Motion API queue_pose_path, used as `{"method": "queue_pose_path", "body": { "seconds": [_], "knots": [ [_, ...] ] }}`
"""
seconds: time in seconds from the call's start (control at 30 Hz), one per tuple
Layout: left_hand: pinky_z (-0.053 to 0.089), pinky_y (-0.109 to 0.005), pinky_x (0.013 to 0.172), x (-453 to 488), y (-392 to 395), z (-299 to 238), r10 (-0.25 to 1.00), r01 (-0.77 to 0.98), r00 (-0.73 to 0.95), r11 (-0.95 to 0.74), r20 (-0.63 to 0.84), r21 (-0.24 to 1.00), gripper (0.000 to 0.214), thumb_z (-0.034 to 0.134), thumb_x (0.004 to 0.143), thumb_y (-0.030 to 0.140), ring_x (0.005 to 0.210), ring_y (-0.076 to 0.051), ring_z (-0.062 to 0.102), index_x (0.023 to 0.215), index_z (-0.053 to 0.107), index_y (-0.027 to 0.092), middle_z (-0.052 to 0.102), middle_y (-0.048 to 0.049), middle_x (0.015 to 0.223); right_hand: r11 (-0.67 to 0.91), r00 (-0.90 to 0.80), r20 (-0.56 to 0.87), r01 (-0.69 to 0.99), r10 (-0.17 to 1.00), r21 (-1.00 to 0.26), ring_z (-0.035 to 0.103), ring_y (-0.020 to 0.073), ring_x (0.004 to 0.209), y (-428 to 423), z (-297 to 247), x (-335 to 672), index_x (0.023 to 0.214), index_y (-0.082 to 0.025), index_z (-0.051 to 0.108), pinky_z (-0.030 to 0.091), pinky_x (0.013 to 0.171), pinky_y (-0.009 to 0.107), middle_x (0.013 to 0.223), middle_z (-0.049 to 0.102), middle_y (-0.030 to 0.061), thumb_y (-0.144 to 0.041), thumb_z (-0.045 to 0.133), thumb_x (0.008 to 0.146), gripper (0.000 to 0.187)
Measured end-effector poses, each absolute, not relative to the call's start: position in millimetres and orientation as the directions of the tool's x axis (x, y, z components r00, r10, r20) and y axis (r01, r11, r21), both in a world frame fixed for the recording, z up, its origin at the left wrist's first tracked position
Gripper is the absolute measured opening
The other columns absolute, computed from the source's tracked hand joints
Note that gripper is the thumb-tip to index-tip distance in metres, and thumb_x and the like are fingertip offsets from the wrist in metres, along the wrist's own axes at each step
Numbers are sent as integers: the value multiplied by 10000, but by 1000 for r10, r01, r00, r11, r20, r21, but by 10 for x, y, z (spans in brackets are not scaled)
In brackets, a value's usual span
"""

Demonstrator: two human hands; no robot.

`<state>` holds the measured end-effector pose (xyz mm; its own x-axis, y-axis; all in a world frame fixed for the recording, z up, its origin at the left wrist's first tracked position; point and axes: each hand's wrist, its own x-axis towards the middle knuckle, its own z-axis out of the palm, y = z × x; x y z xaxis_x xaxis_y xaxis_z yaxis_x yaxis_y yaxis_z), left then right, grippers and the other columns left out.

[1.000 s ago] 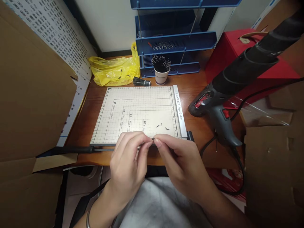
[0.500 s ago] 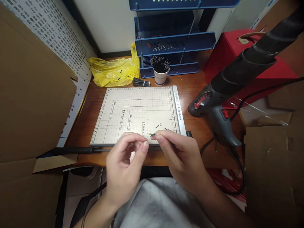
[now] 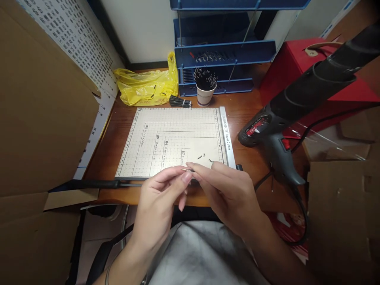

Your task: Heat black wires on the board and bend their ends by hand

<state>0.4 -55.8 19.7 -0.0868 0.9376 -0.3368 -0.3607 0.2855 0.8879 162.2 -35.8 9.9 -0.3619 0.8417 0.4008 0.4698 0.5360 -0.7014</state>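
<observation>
My left hand and my right hand meet above the front edge of a paper cutter. Between their fingertips is a short, thin wire with a bare metallic end pointing left and a dark part at the right. My right thumb and forefinger pinch the dark part. The left thumb and forefinger are closed about the metallic end; my other left fingers curl below. Several small black scraps lie on the cutter board just beyond my right hand.
Behind the board stand a paper cup full of black wires, a tied wire bundle and a yellow plastic bag. A blue shelf rack rises behind. At right are a heat gun and a red box; cardboard walls the left.
My left fingers have come right and closed on the wire's metallic end; before, they were apart from it. My right forefinger now reaches further over the wire. The view has shifted slightly.
</observation>
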Motion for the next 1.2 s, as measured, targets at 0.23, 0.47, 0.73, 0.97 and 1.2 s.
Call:
{"method": "queue_pose_path", "body": {
  "seconds": [0.23, 0.47, 0.73, 0.97, 1.2],
  "knots": [
    [446, -124, 390, -23, -525, 272, 923, -416, 3, 350, -384, 839, 201, 896, 741, 319, 483, -47, 497, 745, 796, 144, 655, -23, 652, 602, -386, 463, 486, 798, -633, 365, 97, 577, -327, 17, 1673, 1326, -249, 673, 287, 528, 254, 706, 402, -51, -144, 521, 1041, 340],
    [444, -122, 383, -64, -487, 287, 875, -468, 111, 464, -471, 752, 277, 886, 740, 305, 449, -43, 496, 614, 717, 125, 599, -4, 588, 710, -510, 494, 492, 705, -504, 324, 117, 580, -256, 62, 1757, 1334, -216, 656, 257, 535, 289, 720, 405, -45, -120, 470, 1045, 357],
    [419, -120, 356, 7, -504, 287, 854, -524, 38, 459, -519, 717, 341, 899, 690, 296, 433, -38, 458, 559, 629, 134, 528, 38, 543, 687, -472, 499, 491, 727, -536, 542, 125, 664, -263, 81, 1708, 1187, -190, 683, 379, 624, 294, 771, 630, -14, -158, 537, 1041, 208],
    [435, -137, 392, 19, -537, 281, 903, -435, -71, 354, -423, 828, 270, 863, 725, 281, 433, -51, 503, 611, 659, 147, 556, 44, 542, 685, -397, 559, 462, 728, -564, 653, 122, 728, -272, 64, 1654, 931, -211, 620, 415, 631, 279, 847, 728, -1, -143, 612, 1006, 102],
    [470, -158, 450, -28, -604, 188, 951, -247, -144, 232, -272, 941, 164, 804, 831, 281, 478, -58, 572, 743, 708, 182, 642, 38, 682, 692, -432, 540, 441, 722, -572, 586, 122, 696, -286, 86, 1648, 862, -194, 600, 386, 619, 286, 816, 678, 9, -54, 540, 983, 194]
  ]
}}
